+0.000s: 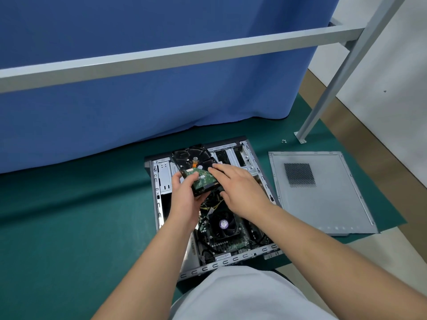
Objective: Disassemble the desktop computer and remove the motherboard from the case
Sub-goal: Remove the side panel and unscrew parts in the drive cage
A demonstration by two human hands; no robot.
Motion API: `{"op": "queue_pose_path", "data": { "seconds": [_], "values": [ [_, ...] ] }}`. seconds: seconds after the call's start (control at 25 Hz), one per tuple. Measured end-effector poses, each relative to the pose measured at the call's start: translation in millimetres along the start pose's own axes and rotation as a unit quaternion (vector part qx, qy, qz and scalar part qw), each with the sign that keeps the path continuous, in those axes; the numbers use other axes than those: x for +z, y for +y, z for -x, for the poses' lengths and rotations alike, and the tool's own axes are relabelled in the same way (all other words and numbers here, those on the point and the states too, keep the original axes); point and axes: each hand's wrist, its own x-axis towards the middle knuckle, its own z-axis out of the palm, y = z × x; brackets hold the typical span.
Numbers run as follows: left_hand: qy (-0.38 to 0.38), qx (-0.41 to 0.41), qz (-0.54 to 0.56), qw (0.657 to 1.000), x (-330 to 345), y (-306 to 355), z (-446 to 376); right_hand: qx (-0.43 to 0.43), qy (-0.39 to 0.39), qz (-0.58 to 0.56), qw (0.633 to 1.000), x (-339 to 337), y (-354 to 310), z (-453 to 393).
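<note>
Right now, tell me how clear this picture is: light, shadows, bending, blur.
Head view: even, soft light, no harsh glare. Wide-angle bending curves the grey bar. The left hand gripping the hard drive and the right hand look sharp. Inside the case the motherboard sits in dim shadow.

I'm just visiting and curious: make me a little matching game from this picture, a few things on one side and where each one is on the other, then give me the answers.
Things:
1. hard drive
2. side panel
3. cooler fan
4. loose screws

Places:
A. flat on the green mat, right of the case
B. inside the open case, on the motherboard
C. held above the case in the hands
D. on the mat by the foot of the metal post

Pairs: 1-C, 2-A, 3-B, 4-D
</note>
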Motion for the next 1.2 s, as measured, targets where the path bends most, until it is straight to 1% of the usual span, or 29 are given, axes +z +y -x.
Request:
{"op": "queue_pose_path", "data": {
  "seconds": [0.12,0.2,0.28,0.36,0.4,0.44,0.48,0.52,0.6,0.64,0.68,0.72,0.76,0.8,0.84,0.88,0.92,0.96,1.0,1.04,1.12,1.2],
  "values": [
    [-0.015,0.020,-0.072,0.997,7.3,3.4,5.0,-0.023,0.051,0.024,0.998,-2.1,3.3,-5.5],
    [-0.030,0.023,-0.085,0.996,9.8,4.4,7.2,-0.016,0.062,-0.005,0.998,-2.0,9.9,-6.8],
    [-0.040,0.018,-0.106,0.993,11.6,5.6,7.3,0.041,0.078,-0.110,0.990,-2.4,12.7,-7.1],
    [-0.025,0.007,-0.141,0.990,13.7,5.2,5.0,0.133,0.085,-0.259,0.953,-0.2,10.7,-4.4],
    [-0.017,0.000,-0.141,0.990,14.6,4.6,2.6,0.173,0.084,-0.326,0.926,3.8,9.3,-2.0],
    [-0.009,-0.011,-0.118,0.993,14.5,3.4,-1.0,0.210,0.077,-0.393,0.892,9.1,8.6,1.3],
    [-0.001,-0.025,-0.080,0.997,13.6,3.0,-5.2,0.241,0.065,-0.467,0.848,14.6,8.1,4.9],
    [0.010,-0.035,-0.045,0.998,11.1,3.2,-9.7,0.259,0.052,-0.549,0.793,19.1,7.5,9.0],
    [0.018,-0.045,-0.022,0.999,5.4,4.7,-15.4,0.263,0.040,-0.698,0.664,21.8,9.0,16.2],
    [0.008,-0.048,-0.018,0.999,4.1,4.7,-16.5,0.263,0.039,-0.739,0.619,19.8,12.0,17.9],
    [-0.002,-0.050,-0.006,0.999,3.2,4.1,-17.2,0.267,0.036,-0.752,0.602,16.3,14.1,19.1],
    [-0.010,-0.056,0.014,0.998,3.9,3.7,-17.3,0.275,0.031,-0.742,0.610,13.7,16.3,19.6],
    [-0.015,-0.059,0.026,0.998,5.5,4.0,-17.2,0.288,0.024,-0.701,0.653,10.3,19.0,20.5],
    [-0.018,-0.058,0.032,0.998,7.9,5.1,-17.5,0.298,0.021,-0.623,0.723,7.4,22.5,20.9],
    [-0.018,-0.054,0.027,0.998,10.9,6.6,-18.8,0.297,0.027,-0.520,0.800,2.5,26.7,21.5],
    [-0.018,-0.047,0.016,0.999,13.9,8.5,-20.6,0.278,0.043,-0.416,0.865,-3.8,31.4,21.4],
    [-0.018,-0.038,-0.003,0.999,16.4,10.3,-22.9,0.245,0.059,-0.321,0.913,-10.9,37.1,20.1],
    [-0.021,-0.031,-0.020,0.999,19.5,12.1,-24.8,0.202,0.061,-0.238,0.948,-18.9,42.4,16.4],
    [-0.024,-0.026,-0.035,0.999,23.3,14.3,-25.1,0.162,0.037,-0.171,0.971,-26.9,46.4,11.5],
    [-0.029,-0.026,-0.042,0.998,28.5,14.9,-26.2,0.134,-0.007,-0.115,0.984,-32.6,50.9,5.7],
    [-0.038,-0.034,-0.055,0.997,39.6,13.3,-28.2,0.116,-0.084,-0.040,0.989,-37.3,56.7,-3.4],
    [-0.045,-0.045,-0.072,0.995,52.4,10.0,-31.7,0.130,-0.106,-0.008,0.986,-40.7,65.0,-9.7]
  ]
}}
